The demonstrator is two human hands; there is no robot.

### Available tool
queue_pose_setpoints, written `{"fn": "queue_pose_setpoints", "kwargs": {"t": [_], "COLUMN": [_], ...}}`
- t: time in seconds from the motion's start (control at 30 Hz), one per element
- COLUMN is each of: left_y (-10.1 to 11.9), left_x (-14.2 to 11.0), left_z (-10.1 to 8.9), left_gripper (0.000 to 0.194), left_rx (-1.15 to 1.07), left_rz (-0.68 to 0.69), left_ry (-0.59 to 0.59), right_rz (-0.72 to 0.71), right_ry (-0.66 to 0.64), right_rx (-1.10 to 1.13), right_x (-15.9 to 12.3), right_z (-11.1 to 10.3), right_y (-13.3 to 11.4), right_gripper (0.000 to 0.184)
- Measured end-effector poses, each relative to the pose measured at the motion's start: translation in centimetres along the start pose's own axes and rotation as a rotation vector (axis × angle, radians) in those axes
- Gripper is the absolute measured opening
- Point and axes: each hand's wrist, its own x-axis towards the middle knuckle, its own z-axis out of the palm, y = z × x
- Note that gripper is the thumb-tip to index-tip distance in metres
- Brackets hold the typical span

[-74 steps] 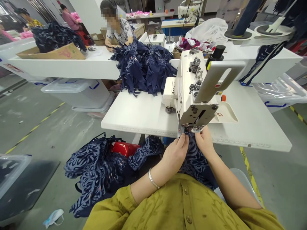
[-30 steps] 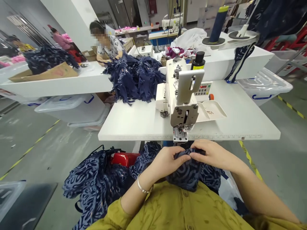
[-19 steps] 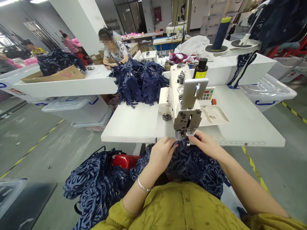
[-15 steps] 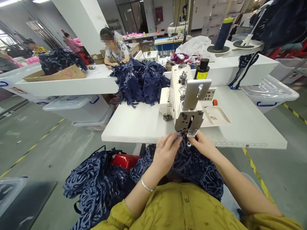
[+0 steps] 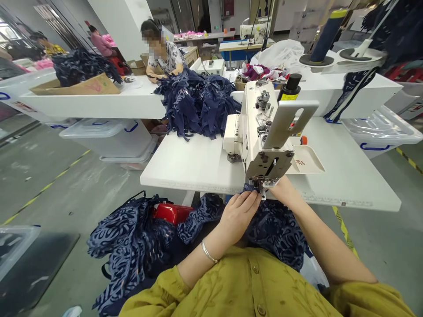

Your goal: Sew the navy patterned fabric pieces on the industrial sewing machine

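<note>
The patterned navy cloth [image 5: 274,224] lies across my lap, its top edge drawn up to the foot [image 5: 262,181] of the sewing machine [image 5: 261,132], which overhangs the front edge of the tabletop [image 5: 198,163]. My left hand [image 5: 239,213] pinches that edge just left of the foot, fingertips [image 5: 254,198] closed on the fabric, so the cloth is held flat where the needle sits. My right hand [image 5: 282,190] rests at the right of the foot; it touches the cloth, but the machine head hides its fingers, so I cannot tell whether it is gripping or only pressing. The two hands flank the foot, which keeps the edge taut between them.

More of the same cloth spills left over a red object [image 5: 170,212] toward the floor [image 5: 49,176]. A pile of navy pieces [image 5: 198,103] sits at the tabletop's far end, where another person [image 5: 161,48] works.
</note>
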Motion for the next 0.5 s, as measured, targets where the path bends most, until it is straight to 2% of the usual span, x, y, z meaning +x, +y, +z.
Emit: {"fn": "queue_pose_setpoints", "kwargs": {"t": [0.17, 0.5], "left_y": [0.15, 0.24], "left_x": [0.19, 0.35], "left_z": [0.0, 0.0], "left_gripper": [0.038, 0.037], "left_rx": [0.037, 0.023], "left_rz": [-0.003, -0.003], "left_ry": [0.019, 0.028], "right_rz": [-0.039, -0.006], "right_ry": [0.007, 0.013], "right_rx": [-0.023, -0.026], "right_x": [0.16, 0.0], "right_z": [0.36, 0.45], "right_y": [0.74, 0.75], "right_gripper": [0.03, 0.03]}}
